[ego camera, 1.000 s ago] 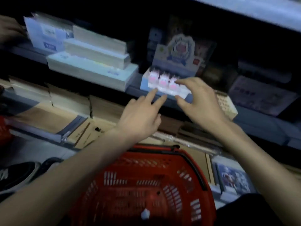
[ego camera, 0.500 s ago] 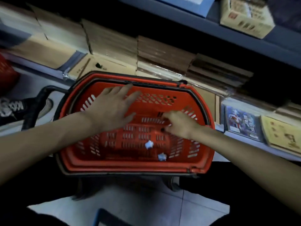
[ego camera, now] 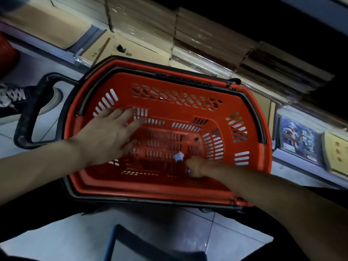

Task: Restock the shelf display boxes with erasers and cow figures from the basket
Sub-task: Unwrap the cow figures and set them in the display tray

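While I lean over the red basket on the floor, my left hand hangs flat above its left half, fingers straight and spread, gripping nothing; its fingertips reach toward the slotted far wall. My right hand is down near the basket's floor, close to the near wall, with the fingers curled in tight. They are closed round a small pale piece, of which only a corner shows at the knuckles. A second pale piece lies loose on the basket floor, just beside that fist on its far side and apart from my left hand. Both are so small and blurred that I cannot say whether they are erasers or cow figures.

The basket's black pull handle sticks out to the left, and beyond it a dark shoe with white laces stands on the pale tiled floor. Along the far side of the basket runs the bottom shelf, packed with wrapped brown stacks. To the right on that shelf stands a pack with a blue printed picture, and just beside it a yellow pack
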A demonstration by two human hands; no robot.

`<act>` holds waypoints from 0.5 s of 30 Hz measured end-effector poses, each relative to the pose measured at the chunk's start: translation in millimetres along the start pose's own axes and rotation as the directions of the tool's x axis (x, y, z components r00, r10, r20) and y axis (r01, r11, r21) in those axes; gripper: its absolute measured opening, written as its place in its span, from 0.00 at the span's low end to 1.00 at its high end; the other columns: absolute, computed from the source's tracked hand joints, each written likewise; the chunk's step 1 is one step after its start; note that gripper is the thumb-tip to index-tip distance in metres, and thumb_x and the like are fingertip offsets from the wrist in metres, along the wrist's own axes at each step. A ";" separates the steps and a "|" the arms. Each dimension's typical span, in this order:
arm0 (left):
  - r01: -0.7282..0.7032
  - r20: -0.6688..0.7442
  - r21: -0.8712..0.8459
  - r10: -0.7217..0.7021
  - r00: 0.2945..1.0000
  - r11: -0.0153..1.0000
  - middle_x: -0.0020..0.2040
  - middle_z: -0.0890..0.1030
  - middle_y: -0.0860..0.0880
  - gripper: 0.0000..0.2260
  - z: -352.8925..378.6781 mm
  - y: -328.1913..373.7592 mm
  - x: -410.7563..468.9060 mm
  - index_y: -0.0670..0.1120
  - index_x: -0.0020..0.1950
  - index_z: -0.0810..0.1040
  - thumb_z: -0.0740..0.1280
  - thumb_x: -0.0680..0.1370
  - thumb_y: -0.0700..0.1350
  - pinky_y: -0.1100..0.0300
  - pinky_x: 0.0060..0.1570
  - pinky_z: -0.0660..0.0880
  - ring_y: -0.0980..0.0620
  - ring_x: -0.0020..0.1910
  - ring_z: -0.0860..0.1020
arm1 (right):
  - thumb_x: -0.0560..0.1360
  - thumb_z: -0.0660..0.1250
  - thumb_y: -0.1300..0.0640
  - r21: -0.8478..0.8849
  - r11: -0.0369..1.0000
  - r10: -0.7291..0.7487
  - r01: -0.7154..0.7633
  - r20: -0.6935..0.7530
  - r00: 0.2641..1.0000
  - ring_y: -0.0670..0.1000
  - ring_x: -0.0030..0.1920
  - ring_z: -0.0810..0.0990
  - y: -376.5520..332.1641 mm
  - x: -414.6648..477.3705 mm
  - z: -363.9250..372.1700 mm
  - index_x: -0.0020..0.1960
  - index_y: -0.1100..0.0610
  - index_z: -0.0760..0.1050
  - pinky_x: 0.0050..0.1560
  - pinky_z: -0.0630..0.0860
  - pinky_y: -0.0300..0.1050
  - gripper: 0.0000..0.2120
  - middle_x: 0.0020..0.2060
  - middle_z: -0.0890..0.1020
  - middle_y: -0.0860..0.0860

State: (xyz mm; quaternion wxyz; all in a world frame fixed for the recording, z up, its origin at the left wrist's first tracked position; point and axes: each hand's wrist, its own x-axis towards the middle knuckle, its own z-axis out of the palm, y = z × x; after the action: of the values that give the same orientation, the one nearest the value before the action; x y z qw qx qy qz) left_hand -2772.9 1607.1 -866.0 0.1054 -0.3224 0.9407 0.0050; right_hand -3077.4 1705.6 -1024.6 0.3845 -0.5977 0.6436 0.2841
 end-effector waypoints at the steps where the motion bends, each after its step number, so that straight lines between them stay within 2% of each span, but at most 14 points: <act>1: 0.012 0.011 0.000 -0.012 1.000 1.000 0.71 0.73 0.36 0.33 1.3 -3.0 -1.4 0.45 0.76 0.70 0.72 0.75 0.55 0.38 0.63 0.74 0.34 0.62 0.78 | 0.76 0.72 0.57 0.014 1.000 0.014 -0.014 0.009 1.000 0.63 0.61 0.80 -0.8 0.4 0.5 0.63 0.60 0.79 0.60 0.77 0.52 0.17 0.60 0.81 0.61; 5: 0.033 0.021 0.008 -0.033 0.999 0.999 0.68 0.75 0.35 0.32 7.0 -9.5 -3.2 0.44 0.74 0.73 0.74 0.72 0.54 0.38 0.58 0.76 0.32 0.60 0.79 | 0.74 0.75 0.56 0.074 0.997 0.025 -0.026 0.021 0.999 0.64 0.64 0.79 1.5 0.5 -6.7 0.66 0.60 0.77 0.62 0.76 0.52 0.22 0.63 0.80 0.62; 8: 0.052 0.021 0.004 -0.052 0.998 0.999 0.68 0.75 0.36 0.31 10.7 -12.3 -3.6 0.45 0.74 0.73 0.72 0.73 0.54 0.39 0.58 0.76 0.33 0.60 0.79 | 0.68 0.79 0.53 -0.031 0.999 0.007 -0.011 -0.143 0.990 0.64 0.69 0.74 -2.7 6.4 -9.6 0.76 0.57 0.62 0.65 0.73 0.52 0.42 0.70 0.70 0.62; 9: 0.058 0.025 0.000 -0.058 0.998 0.998 0.68 0.75 0.36 0.31 11.5 -12.9 -4.0 0.46 0.74 0.73 0.72 0.74 0.55 0.39 0.59 0.76 0.34 0.60 0.79 | 0.68 0.79 0.55 -0.063 0.998 -0.016 0.006 -0.163 0.986 0.65 0.69 0.73 -6.3 9.4 -9.4 0.77 0.56 0.59 0.64 0.73 0.53 0.45 0.72 0.68 0.61; 11: 0.073 0.041 -0.016 -0.072 0.997 0.997 0.69 0.74 0.37 0.30 12.1 -14.8 -5.4 0.47 0.75 0.73 0.72 0.74 0.55 0.40 0.59 0.75 0.35 0.61 0.78 | 0.70 0.77 0.59 -0.164 0.984 -0.091 0.065 -0.157 0.983 0.66 0.69 0.72 -14.4 15.9 -10.7 0.80 0.53 0.55 0.64 0.74 0.55 0.46 0.73 0.63 0.61; 15: 0.110 0.047 -0.027 -0.109 0.993 0.994 0.70 0.74 0.38 0.29 10.8 -16.7 -5.9 0.49 0.74 0.74 0.71 0.74 0.56 0.41 0.61 0.74 0.36 0.63 0.77 | 0.76 0.67 0.66 -0.342 0.926 -0.209 0.158 -0.118 0.971 0.67 0.71 0.70 -26.9 27.9 -7.8 0.82 0.49 0.56 0.67 0.72 0.57 0.39 0.79 0.55 0.64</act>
State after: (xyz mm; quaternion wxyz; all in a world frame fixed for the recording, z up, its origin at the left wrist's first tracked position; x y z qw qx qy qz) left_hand -2756.0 1598.3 -874.4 0.1221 -0.3749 0.9188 0.0203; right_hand -3051.8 1680.4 -1041.1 0.2537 -0.7313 0.5555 0.3038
